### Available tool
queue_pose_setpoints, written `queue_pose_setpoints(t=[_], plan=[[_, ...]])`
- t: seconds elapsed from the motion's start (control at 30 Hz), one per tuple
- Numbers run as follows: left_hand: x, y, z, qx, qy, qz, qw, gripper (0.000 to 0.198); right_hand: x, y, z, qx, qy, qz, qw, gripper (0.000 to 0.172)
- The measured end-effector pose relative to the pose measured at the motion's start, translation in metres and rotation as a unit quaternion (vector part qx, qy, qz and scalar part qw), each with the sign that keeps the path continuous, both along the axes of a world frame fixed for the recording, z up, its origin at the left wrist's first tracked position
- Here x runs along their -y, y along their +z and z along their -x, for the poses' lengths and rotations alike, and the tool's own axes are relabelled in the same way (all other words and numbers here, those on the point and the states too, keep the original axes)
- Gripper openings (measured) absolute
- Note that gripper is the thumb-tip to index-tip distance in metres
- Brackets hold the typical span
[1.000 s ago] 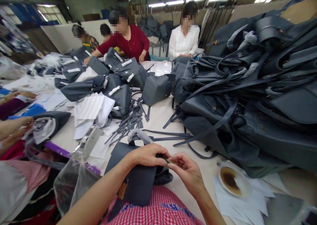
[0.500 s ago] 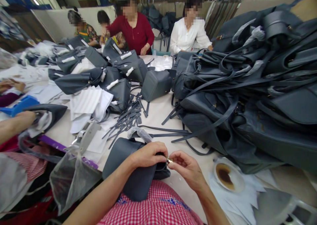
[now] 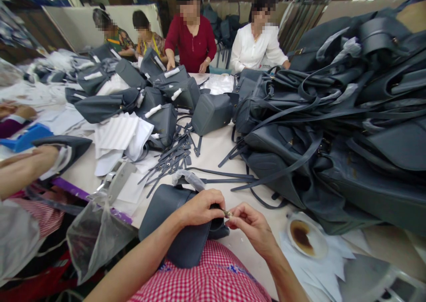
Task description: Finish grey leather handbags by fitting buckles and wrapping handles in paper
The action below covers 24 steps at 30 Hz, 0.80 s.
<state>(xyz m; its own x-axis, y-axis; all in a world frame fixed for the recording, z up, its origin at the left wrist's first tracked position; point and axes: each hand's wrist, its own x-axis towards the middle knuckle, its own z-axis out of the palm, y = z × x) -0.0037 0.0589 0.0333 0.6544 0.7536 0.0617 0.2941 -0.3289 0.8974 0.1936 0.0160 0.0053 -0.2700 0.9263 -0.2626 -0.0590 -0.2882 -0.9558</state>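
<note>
A dark blue-grey handbag (image 3: 161,211) lies at the table's front edge, against the red checked apron (image 3: 216,275). My left hand (image 3: 201,208) is closed on its right end, fingers curled near the bag's opening. My right hand (image 3: 251,224) pinches a small gold-coloured metal fitting (image 3: 228,213) between thumb and fingers. That fitting sits between the two hands, close to the left fingertips; its exact kind and what it joins to are too small to make out. A plastic-wrapped handle (image 3: 189,178) stands up behind the bag.
Several loose straps (image 3: 176,153) lie ahead. Piled bags (image 3: 333,160) fill the right, with more bags (image 3: 163,120) beyond. A plate with brown liquid (image 3: 304,235) rests on white sheets at the right. A tape dispenser (image 3: 116,182) is on the left, near a co-worker's arm (image 3: 29,162).
My hands stay almost in place at the fitting, which has turned slightly. Across the table, the person in red has straightened and lowered an arm towards a bag. The left co-worker's hand has shifted right.
</note>
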Motion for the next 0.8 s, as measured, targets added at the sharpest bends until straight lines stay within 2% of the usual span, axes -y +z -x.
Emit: queue_pose_setpoints(t=[0.07,0.13,0.23,0.33,0.4,0.47,0.53,0.6,0.7,0.8], plan=[[0.001,0.000,-0.001,-0.004,0.011,-0.001,1.000,0.011,0.000,-0.001,-0.002,0.005,0.010,0.012,1.000,0.039],[0.003,0.000,-0.002,-0.008,0.027,0.000,1.000,0.012,-0.001,-0.003,-0.005,0.023,-0.011,-0.007,1.000,0.037],[0.005,-0.002,-0.005,-0.007,0.045,0.003,0.999,0.013,-0.002,-0.002,-0.004,0.101,-0.067,-0.113,0.986,0.031],[0.005,-0.005,-0.009,-0.004,0.053,0.006,0.999,0.014,-0.004,0.004,0.005,0.189,-0.053,-0.241,0.951,0.015],[0.005,-0.007,-0.010,0.000,0.064,0.014,0.998,0.013,-0.006,0.008,0.009,0.215,-0.047,-0.295,0.930,0.014],[0.005,-0.007,-0.009,0.006,0.072,0.028,0.997,0.011,-0.007,0.008,0.004,0.214,-0.083,-0.292,0.928,0.018],[0.005,-0.005,-0.007,0.010,0.077,0.038,0.996,0.011,-0.009,0.003,-0.010,0.213,-0.123,-0.240,0.939,0.014],[0.005,-0.003,-0.005,0.007,0.080,0.039,0.996,0.011,-0.009,-0.005,-0.028,0.273,-0.117,-0.195,0.935,0.023],[0.007,-0.002,-0.006,-0.001,0.097,0.040,0.994,0.012,-0.004,-0.013,-0.043,0.424,-0.063,-0.197,0.882,0.028],[0.007,-0.002,-0.009,-0.002,0.128,0.056,0.990,0.013,0.004,-0.012,-0.035,0.448,-0.077,-0.283,0.845,0.021]])
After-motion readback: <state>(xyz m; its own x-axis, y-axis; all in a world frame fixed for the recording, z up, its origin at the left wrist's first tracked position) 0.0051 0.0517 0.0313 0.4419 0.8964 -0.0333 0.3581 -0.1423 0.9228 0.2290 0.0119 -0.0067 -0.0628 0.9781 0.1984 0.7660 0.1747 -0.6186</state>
